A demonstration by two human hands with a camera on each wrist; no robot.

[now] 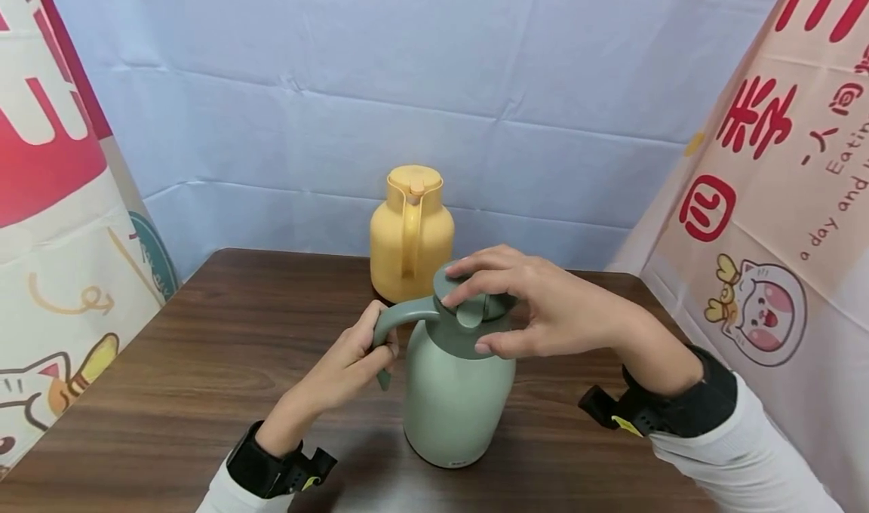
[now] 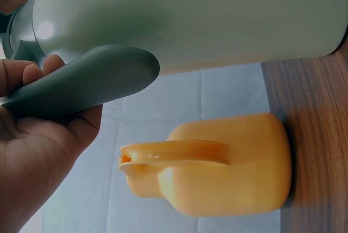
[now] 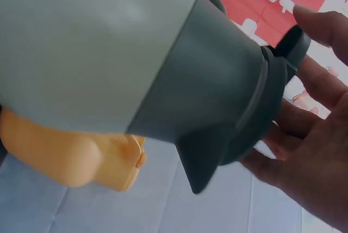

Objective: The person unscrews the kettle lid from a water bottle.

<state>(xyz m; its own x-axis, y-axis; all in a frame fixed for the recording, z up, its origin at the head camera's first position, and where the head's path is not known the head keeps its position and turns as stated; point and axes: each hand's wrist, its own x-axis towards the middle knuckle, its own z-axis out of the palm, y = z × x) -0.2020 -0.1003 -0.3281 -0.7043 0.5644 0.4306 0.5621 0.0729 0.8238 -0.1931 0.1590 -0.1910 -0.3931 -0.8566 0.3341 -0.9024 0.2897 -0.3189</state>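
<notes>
- the left hand (image 1: 349, 362) is wrapped round the dark green handle (image 2: 92, 80) of a pale green jug (image 1: 458, 400).
- the right hand (image 1: 536, 294) arches round the jug's lid (image 3: 261, 116), fingers over it and thumb on the near side by a raised tab (image 3: 293, 45); how firmly it presses cannot be told.
- the jug stands about upright on the wooden worktop (image 1: 258, 332), roughly midway between its left and right edges, well in from the far edge.
- it looks rigid, smooth and perhaps slippery on the rounded body, likely heavy if full; its contents are hidden. the handle seems the surest hold, with the lid best taken by its rim.
- a pointed spout (image 3: 205, 157) sticks out opposite the handle.
- a yellow jug (image 1: 412, 234) stands behind, apart, by the worktop's far edge, about midway between the far corners; it could get in the way of a swing backward.
- a pale blue cloth (image 1: 434, 83) hangs beyond that edge.
</notes>
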